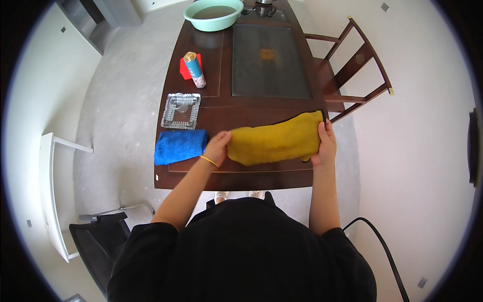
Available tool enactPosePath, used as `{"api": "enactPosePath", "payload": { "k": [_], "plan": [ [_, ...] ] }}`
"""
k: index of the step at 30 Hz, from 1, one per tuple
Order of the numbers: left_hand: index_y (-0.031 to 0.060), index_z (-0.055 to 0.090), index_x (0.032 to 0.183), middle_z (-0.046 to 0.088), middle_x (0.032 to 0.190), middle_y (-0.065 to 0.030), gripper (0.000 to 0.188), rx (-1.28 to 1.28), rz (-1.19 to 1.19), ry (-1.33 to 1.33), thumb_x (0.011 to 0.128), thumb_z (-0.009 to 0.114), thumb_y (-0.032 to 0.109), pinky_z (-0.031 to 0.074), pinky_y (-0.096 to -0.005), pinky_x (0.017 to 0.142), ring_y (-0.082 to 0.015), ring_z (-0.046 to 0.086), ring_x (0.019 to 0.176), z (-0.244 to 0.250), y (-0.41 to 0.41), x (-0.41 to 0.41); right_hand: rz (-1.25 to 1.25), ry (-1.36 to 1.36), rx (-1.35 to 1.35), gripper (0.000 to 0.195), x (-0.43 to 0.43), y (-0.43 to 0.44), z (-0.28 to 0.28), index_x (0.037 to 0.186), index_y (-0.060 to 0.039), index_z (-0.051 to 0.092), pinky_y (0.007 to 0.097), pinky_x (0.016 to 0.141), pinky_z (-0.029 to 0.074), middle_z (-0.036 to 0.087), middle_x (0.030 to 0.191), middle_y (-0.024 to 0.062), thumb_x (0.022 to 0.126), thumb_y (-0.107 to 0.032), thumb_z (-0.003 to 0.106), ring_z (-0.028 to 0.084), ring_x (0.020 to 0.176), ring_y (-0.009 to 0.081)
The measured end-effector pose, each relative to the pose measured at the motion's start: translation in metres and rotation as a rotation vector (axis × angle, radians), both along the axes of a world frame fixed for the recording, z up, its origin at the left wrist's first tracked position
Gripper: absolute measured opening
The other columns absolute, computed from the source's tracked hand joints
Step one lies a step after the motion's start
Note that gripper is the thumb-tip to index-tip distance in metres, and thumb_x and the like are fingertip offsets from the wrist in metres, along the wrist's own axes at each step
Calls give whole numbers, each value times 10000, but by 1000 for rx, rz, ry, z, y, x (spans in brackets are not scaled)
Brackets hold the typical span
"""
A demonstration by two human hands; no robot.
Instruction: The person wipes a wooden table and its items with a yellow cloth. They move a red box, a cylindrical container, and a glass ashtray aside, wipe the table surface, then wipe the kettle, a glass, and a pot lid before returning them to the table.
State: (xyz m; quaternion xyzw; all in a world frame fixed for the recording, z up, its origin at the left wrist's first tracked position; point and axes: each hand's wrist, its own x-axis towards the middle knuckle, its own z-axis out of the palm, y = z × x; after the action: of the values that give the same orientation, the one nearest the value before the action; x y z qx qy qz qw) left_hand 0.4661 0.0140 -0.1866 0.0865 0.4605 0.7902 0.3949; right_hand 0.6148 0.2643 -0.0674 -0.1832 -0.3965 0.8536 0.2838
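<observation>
A yellow cloth [275, 143] with dark edging is stretched lengthwise between my hands, over the near end of a dark wooden table [211, 109]. My left hand [219, 145] grips its left end, and a gold-coloured bangle circles that wrist. At the right end, my right hand [325, 145] pinches the cloth with the thumb on top. Just left of my left hand lies a folded blue cloth [180, 146] on the tabletop. Whether the yellow cloth touches the table is hard to tell.
Beyond the blue cloth sits a glass ashtray [197, 109]. Farther back are a red box [184, 70], a blue cylindrical canister [193, 68] and a green basin [214, 24] holding liquid. A dark tea tray [269, 75] is set in the table. A wooden chair [354, 68] stands right.
</observation>
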Motion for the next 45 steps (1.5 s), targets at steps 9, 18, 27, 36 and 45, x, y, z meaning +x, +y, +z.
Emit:
{"api": "enactPosePath", "payload": {
  "k": [9,18,27,36,45],
  "plan": [
    [49,474,1008,544,837,-145,427,-966,259,820,705,750,168,467,-381,750,-324,563,779,7,-39,33,159,-962,928,361,15,20,-92,1092,-3,480,371,846,446,562,1057,186,808,-121,668,572,955,296],
    [264,384,1386,158,1526,-104,530,-1117,-592,1342,886,513,381,110,-690,1030,-386,124,1391,-64,0,107,481,-1040,1607,777,45,-114,-187,1440,-96,263,702,1006,129,80,1519,208,826,-452,579,79,1373,470],
    [370,339,1406,98,1550,-28,531,-1469,-298,1431,898,421,501,20,-772,957,-363,17,1415,-93,54,-6,396,-718,1852,649,-95,-47,-210,1441,-220,292,688,1027,107,142,1531,98,867,-425,517,115,1393,387],
    [351,167,1465,-19,1558,-41,574,-1495,-534,1307,939,318,524,-33,-753,971,-345,-68,1417,-69,173,-82,354,-883,1869,568,-164,66,-215,1452,-285,257,615,1087,56,144,1541,38,928,-470,374,100,1417,295],
    [365,165,1463,-18,1557,-30,552,-1237,-706,1446,949,323,493,-28,-733,1000,-330,-68,1418,-58,294,5,174,-1199,1775,605,-41,163,-217,1461,-309,219,662,1054,61,111,1544,70,910,-471,410,70,1407,368]
  ]
}}
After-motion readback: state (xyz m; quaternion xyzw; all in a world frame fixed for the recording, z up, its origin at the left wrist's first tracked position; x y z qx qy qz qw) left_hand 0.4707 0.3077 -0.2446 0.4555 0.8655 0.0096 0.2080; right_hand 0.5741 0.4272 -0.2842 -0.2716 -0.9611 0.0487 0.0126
